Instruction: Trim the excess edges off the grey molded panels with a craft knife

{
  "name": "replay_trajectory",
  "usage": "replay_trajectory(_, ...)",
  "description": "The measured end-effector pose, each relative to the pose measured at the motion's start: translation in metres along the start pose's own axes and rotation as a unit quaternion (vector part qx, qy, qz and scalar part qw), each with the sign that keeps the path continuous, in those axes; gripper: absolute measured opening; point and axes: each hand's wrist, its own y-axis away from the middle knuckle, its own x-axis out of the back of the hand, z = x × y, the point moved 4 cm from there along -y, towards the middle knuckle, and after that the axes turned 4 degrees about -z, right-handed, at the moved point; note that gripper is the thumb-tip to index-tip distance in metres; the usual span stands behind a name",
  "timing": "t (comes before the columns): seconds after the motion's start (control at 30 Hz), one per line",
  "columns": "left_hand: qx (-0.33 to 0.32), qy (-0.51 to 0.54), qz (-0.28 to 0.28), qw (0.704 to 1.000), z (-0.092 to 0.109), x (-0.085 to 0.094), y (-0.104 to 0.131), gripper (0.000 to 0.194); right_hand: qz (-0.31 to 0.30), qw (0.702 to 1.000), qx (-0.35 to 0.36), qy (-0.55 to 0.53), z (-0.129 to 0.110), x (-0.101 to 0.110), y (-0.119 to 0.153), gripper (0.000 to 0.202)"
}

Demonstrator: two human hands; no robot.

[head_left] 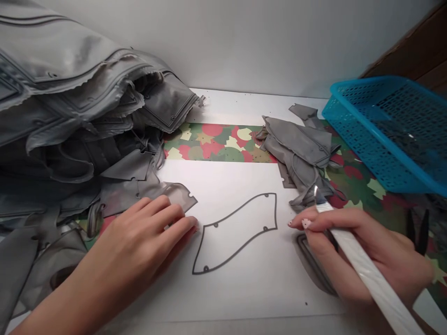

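A thin dark frame-shaped outline point(230, 215) with small tabs at its corners lies flat on the white sheet point(216, 298), between my two hands. My left hand point(157, 232) rests at its left, fingers bent and close together, beside a grey cut piece point(179, 193); whether anything is under the fingertips is hidden. In my right hand point(352, 246) is a white-handled knife point(363, 265), its pointed blade up and to the left. Under that hand lies a dark grey piece point(314, 265), partly covered.
Large grey moulded sheets point(87, 93) are heaped at the left. Grey pieces point(296, 144) form a smaller pile right of centre on a patterned cover point(216, 142). A blue mesh basket point(384, 139) with dark bits stands at the right, near black handles point(417, 230).
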Motion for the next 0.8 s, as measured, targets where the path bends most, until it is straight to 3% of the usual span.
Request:
replay_trajectory(0.23, -0.019, 0.01, -0.004, 1.0, 0.002, -0.002, -0.001, 0.018, -0.042, 0.996, 0.053, 0.056, 0.0, -0.007, 0.0, 0.016)
replay_trajectory(0.63, -0.033, 0.009, -0.01, 0.999, 0.006, -0.003, -0.001, 0.021, -0.098, 0.994, 0.032, 0.031, 0.002, -0.015, 0.002, 0.015)
replay_trajectory(0.8, -0.027, 0.027, 0.008, 0.999, 0.01, -0.002, -0.005, 0.022, -0.08, 0.995, 0.022, 0.057, 0.005, -0.017, -0.002, 0.015)
